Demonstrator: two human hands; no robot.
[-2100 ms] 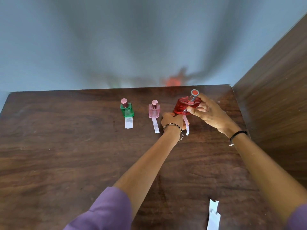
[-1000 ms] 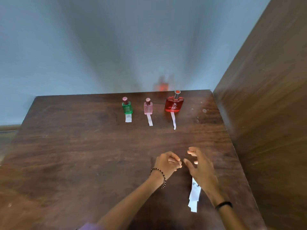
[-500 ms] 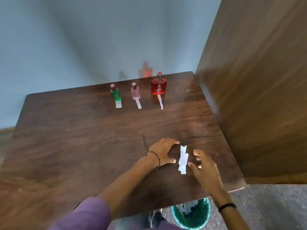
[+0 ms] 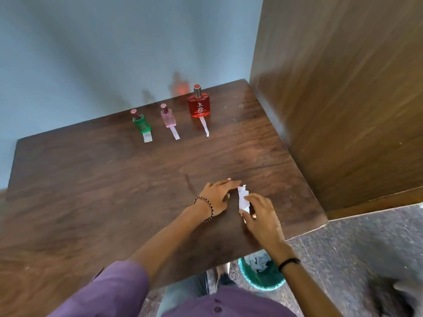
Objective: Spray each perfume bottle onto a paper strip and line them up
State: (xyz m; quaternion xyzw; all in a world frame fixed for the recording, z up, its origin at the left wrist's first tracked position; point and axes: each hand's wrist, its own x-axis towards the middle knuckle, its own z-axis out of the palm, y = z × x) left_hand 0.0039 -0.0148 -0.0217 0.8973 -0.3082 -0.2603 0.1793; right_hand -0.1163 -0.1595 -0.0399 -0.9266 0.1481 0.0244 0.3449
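Observation:
Three perfume bottles stand in a row at the far side of the dark wooden table [image 4: 91,191]: a green bottle [image 4: 141,123], a pink bottle [image 4: 168,117] and a larger red bottle [image 4: 198,104]. A white paper strip lies in front of each: the green bottle's strip [image 4: 147,136], the pink bottle's strip [image 4: 175,133], the red bottle's strip [image 4: 204,126]. Near the table's front right, my right hand [image 4: 261,213] pinches a small bundle of leftover paper strips [image 4: 243,199]. My left hand [image 4: 217,194] lies flat on the table just left of the bundle, fingertips by its top.
A tall wooden panel [image 4: 343,99] stands along the table's right edge. A green waste bin [image 4: 261,274] with crumpled paper sits on the grey floor below the table's front edge. A pale blue wall is behind the table.
Both hands left the red bottle and came back to the table's front right. My right hand closed on the leftover strips, and my view tilted down to show the bin.

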